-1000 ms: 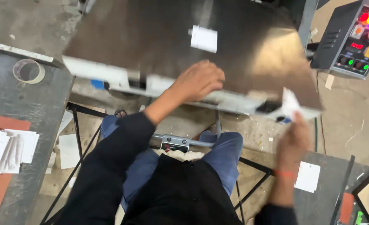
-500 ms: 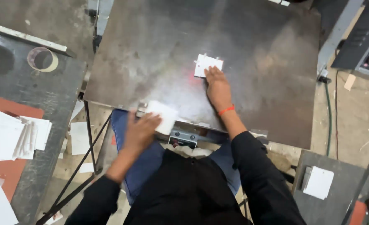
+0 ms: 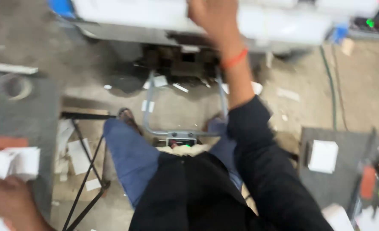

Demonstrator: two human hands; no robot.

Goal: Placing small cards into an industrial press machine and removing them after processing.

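The right hand (image 3: 213, 17) is resting open on the far white machine (image 3: 155, 13), while the left hand (image 3: 7, 199) is touching near white cards (image 3: 14, 162), grip unclear.

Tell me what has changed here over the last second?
The right hand left the small white card on the metal plate and now reaches up to the white machine front. The left hand swung out left onto the white paper stack. The person is still seated, and the white pad stays on the right.

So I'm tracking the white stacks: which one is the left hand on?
The left hand touches the white stack at far left; the other white stack lies untouched at right.
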